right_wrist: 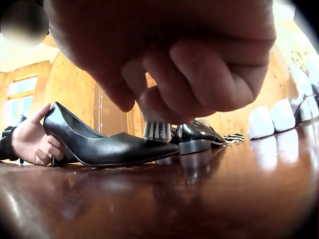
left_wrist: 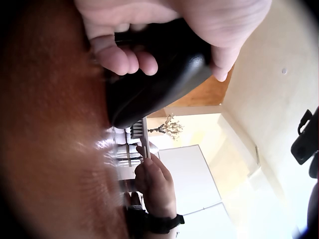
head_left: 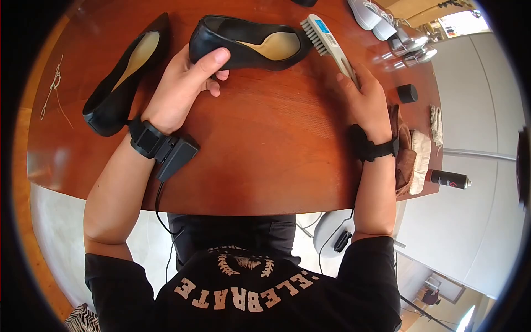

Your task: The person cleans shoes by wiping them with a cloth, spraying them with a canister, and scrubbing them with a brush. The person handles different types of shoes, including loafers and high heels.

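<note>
My left hand (head_left: 185,83) grips the heel end of a black pointed pump (head_left: 243,60), thumb over its side and fingers beneath. The pump has a beige insole, and its toe points right. In the right wrist view its sole (right_wrist: 107,163) is down at the tabletop. My right hand (head_left: 365,102) holds a shoe brush (head_left: 326,36) by its pale handle, a blue label on its back. The grey bristles (right_wrist: 158,131) overlap the pump's toe in the right wrist view. Beside my left forearm stands the other black pump (head_left: 102,113), its toe pointing away.
White sneakers (head_left: 368,15) and shiny silver-looking shoes (head_left: 412,41) stand at the far right of the wooden table (head_left: 265,144). A black cap (head_left: 407,93), a brown cloth (head_left: 405,155) and a spray can (head_left: 451,179) lie nearer on the right. A thin string (head_left: 54,88) is at the left.
</note>
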A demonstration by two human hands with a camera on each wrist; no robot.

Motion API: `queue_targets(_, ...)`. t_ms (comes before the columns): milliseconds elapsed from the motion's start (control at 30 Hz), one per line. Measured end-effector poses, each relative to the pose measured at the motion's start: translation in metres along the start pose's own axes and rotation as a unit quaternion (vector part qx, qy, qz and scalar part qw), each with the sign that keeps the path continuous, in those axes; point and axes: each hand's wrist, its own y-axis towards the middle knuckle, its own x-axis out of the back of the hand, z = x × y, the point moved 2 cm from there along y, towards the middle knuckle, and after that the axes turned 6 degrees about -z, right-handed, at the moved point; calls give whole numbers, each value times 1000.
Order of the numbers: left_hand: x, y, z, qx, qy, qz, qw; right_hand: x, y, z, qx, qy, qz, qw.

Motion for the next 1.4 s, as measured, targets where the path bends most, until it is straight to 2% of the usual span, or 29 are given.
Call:
queue_targets(133, 3, 2, 1, 7, -22, 18, 1000, -2, 2, -8, 26, 20, -30, 999)
queue_targets(233, 3, 2, 1, 7, -26, 21, 999, -2, 1, -6, -3, 38, -27, 999)
queue_targets(433, 0, 1, -1, 9, -40, 15, 999, 0, 0, 1, 25, 76, -16, 997)
queue_targets(567, 0, 1, -1, 10, -44, 11, 999, -3, -3, 5, 75, 105, -7, 992)
queue_targets(667, 0, 1, -1, 11, -47, 12, 999, -2, -1, -4, 36, 41, -6, 999)
queue_targets(767, 2, 1, 0, 7, -32, 17, 999, 1, 2, -6, -40, 35, 15, 998)
queue_targets(867, 1, 2, 1, 3, -23, 21, 1000, 0, 0, 0, 55, 58, -5, 997)
queue_targets(967, 2, 2, 1, 8, -37, 23, 999, -2, -2, 2, 53, 79, 7, 995)
queue_targets(1167, 0, 1, -1, 12, -51, 15, 999, 6, 3, -3, -54, 9, 12, 998)
queue_targets(1267, 0, 1, 0, 4, -46, 17, 999, 3, 1, -2, 35, 46, -18, 998)
queue_targets(1367, 0, 1, -4, 9, -50, 26, 998, -2, -1, -2, 75, 97, -15, 992)
queue_targets(1400, 0, 1, -5, 14, -54, 31, 998, 0, 1, -1, 66, 77, -16, 995)
